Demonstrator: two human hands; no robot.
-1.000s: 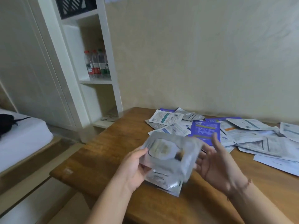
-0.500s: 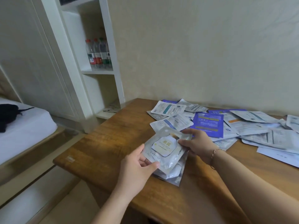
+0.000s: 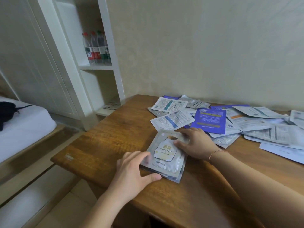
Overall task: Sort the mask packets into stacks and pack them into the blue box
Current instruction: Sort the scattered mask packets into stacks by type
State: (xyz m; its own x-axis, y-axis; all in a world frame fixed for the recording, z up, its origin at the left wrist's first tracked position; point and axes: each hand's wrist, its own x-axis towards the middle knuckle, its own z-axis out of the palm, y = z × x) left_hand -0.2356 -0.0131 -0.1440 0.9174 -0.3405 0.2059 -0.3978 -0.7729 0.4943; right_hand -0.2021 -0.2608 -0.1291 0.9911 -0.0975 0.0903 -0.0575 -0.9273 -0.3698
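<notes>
The left hand point(image 3: 134, 171) lies at the near-left edge of a small stack of silver mask packets point(image 3: 165, 159) on the wooden table point(image 3: 115, 139). Its fingers are spread, the thumb pressing the stack's near edge and the fingertips resting on the left side of the top packet; it steadies the stack rather than closing around it. The top packet faces up, with a white panel reading "BIRD'S NEST" and "CWINTER" beneath it. The edges of the packets below show at the near and right sides, slightly out of line.

The right hand point(image 3: 195, 143) rests palm down on the far-right corner of the same stack, fingers loosely curled, thumb on the white panel. A thin red bracelet point(image 3: 217, 153) circles that wrist.

Just beyond the stack lies an unsorted heap of mask packets point(image 3: 246, 127), spread along the table's far side toward the wall. Most are white with printed backs up; a blue packet point(image 3: 209, 120) lies on top near the middle, and a white packet point(image 3: 172, 120) lies just beyond the silver stack. The blue box does not appear in this view.

Further off to the left, a white shelf unit point(image 3: 98, 66) holds several water bottles point(image 3: 97, 46), and a bed with a white sheet point(image 3: 21, 125) sits at the far left.
</notes>
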